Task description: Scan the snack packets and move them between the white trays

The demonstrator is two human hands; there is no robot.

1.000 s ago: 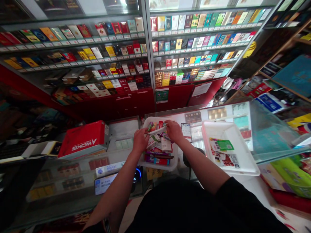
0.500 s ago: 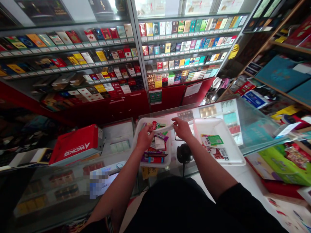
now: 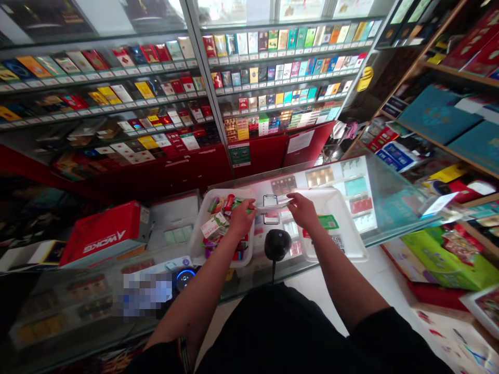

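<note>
Between my two hands stretches a thin whitish strip (image 3: 272, 209), pinched at either end; its exact kind is hard to make out. My left hand (image 3: 241, 217) grips its left end above the right side of a white tray (image 3: 196, 244) full of colourful snack packets (image 3: 213, 228). At the other end, my right hand (image 3: 304, 210) pinches it near the left rim of a second white tray (image 3: 353, 228). A green packet (image 3: 328, 222) lies in that tray with other flat packets, partly hidden by my right arm. Under the strip a phone (image 3: 271, 199) lies on the glass counter.
A black rounded device on a stand (image 3: 277, 244) rises between the trays, close to my body. To the left are a red shoebox (image 3: 105, 234) and a round device with a blue ring (image 3: 185, 279). Behind the glass counter (image 3: 393, 208), shelves hold rows of cigarette packs (image 3: 300, 39).
Both hands have shifted right relative to the trays with the strip, from over the snack tray to the gap between the trays. The phone shows more fully. The whole view has shifted slightly.
</note>
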